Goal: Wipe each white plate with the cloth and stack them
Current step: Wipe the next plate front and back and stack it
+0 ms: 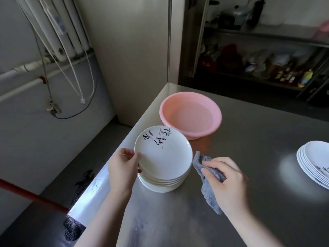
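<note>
Left hand (pixel 122 168) pinches the near-left rim of the top white plate (pixel 163 154), thumb on the upper face, fingers curled under; the plate is tilted, lifted at its left side over the stack of white plates (pixel 161 183) beneath it. Plate face carries black brush characters and pink marks near the far rim. Right hand (pixel 228 179) grips the grey cloth (pixel 206 172), fingers curled over it; cloth's upper corner lies just beside the plate's right rim, touching or nearly so, cannot tell which; its tail hangs below the palm. Pink basin (pixel 190 115) stands just behind the stack, upright, on the far side. Second stack of plates (pixel 315 164) at the right edge of view, well apart, partly cut off. Work surface: steel table (pixel 249 202), brushed, with glare patches. Room: white pipes and cables (pixel 58 41) on the left wall; a dark shelving unit (pixel 258 56) behind, contents blurred.
</note>
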A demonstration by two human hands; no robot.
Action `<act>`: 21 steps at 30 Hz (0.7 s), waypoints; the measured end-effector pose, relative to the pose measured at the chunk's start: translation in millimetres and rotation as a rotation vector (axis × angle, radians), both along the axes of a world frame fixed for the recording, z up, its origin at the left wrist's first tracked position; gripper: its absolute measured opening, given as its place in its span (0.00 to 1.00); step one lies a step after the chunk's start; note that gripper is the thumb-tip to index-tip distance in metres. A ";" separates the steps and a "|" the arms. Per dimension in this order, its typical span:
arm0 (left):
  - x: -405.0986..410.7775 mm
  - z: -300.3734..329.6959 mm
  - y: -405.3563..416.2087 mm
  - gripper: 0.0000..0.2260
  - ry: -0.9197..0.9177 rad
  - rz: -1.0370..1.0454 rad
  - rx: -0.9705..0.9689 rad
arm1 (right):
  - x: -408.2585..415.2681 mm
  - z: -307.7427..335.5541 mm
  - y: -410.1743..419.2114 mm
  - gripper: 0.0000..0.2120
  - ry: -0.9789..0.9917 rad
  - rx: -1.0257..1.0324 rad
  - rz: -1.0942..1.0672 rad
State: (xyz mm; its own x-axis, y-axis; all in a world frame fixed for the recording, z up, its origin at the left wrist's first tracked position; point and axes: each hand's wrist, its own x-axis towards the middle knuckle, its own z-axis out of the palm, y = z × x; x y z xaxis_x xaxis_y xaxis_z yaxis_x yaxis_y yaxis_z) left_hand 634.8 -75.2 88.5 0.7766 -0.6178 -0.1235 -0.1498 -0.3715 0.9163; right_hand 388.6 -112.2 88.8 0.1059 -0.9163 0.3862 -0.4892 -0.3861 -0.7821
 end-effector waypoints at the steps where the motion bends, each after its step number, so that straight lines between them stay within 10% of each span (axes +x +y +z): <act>1: -0.7 0.1 0.4 0.02 0.036 0.017 -0.035 | -1.6 -0.6 -0.1 0.10 0.002 -0.003 -0.007; 12: -77.7 13.0 -23.6 0.04 0.193 -0.168 -0.281 | -101.4 17.2 10.3 0.11 -0.048 0.025 -0.295; 21: -282.6 -53.9 -6.8 0.06 0.385 -0.391 -0.064 | -269.0 -1.6 49.8 0.06 -0.010 0.025 -0.498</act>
